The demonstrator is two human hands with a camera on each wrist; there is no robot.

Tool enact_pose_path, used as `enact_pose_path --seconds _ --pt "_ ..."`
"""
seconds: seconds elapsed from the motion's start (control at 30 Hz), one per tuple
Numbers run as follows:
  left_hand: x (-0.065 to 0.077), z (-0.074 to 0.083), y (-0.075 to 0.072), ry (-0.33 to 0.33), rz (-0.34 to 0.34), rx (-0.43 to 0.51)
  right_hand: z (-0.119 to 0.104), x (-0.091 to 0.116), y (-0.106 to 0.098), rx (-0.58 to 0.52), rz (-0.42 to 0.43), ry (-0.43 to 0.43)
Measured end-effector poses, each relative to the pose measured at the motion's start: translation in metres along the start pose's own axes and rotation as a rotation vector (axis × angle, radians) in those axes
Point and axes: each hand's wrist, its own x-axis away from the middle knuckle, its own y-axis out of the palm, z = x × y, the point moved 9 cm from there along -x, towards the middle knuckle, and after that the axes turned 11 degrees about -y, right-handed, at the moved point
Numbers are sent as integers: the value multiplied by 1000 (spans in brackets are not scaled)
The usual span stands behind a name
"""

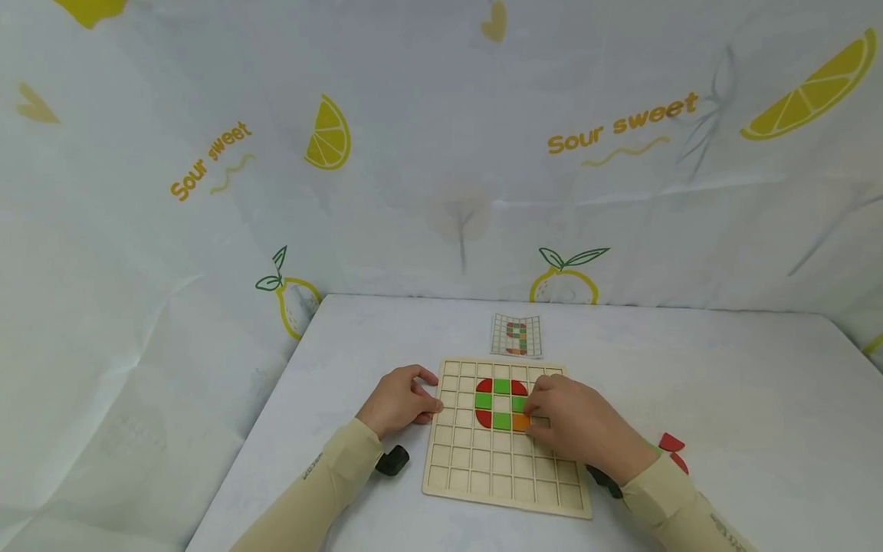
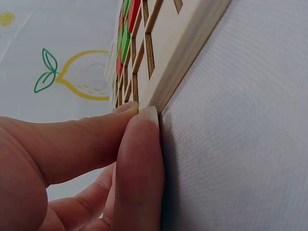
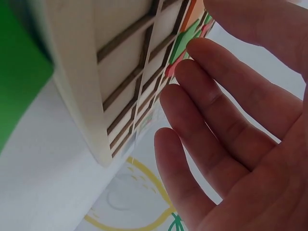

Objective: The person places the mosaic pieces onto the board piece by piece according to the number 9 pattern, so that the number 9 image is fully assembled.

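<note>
A wooden grid board (image 1: 483, 479) lies on the table. Several green squares (image 1: 501, 386), red quarter-round pieces (image 1: 484, 418) and an orange piece (image 1: 520, 422) form a ring in its cells. At the board's left edge my left hand (image 1: 396, 399) pinches the rim (image 2: 185, 53) between thumb and index finger. Over the board's right half is my right hand (image 1: 576, 418), its thumb and index fingertips by the orange piece. In the right wrist view its other fingers (image 3: 207, 101) extend loosely above the cells, holding nothing visible.
Behind the board lies a card (image 1: 516, 336) printed with a coloured grid pattern. Loose red pieces (image 1: 671, 442) lie right of the right wrist, and a green one is partly hidden there. A lemon-printed cloth (image 1: 414, 192) hangs behind the table.
</note>
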Motion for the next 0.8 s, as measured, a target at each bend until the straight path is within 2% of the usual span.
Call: enact_pose_path --seconds 0.27,0.5,0.63,0.8 --pt "1 1 3 -6 -4 -14 18 25 -7 -16 -34 87" --pt "4 0 -2 -18 11 -27 43 60 -11 -12 -81 202" --pt "3 -1 -2 -22 11 -26 50 78 -11 -23 -95 225" --pt "3 -1 -1 -19 4 -14 52 89 -9 -30 -115 240"
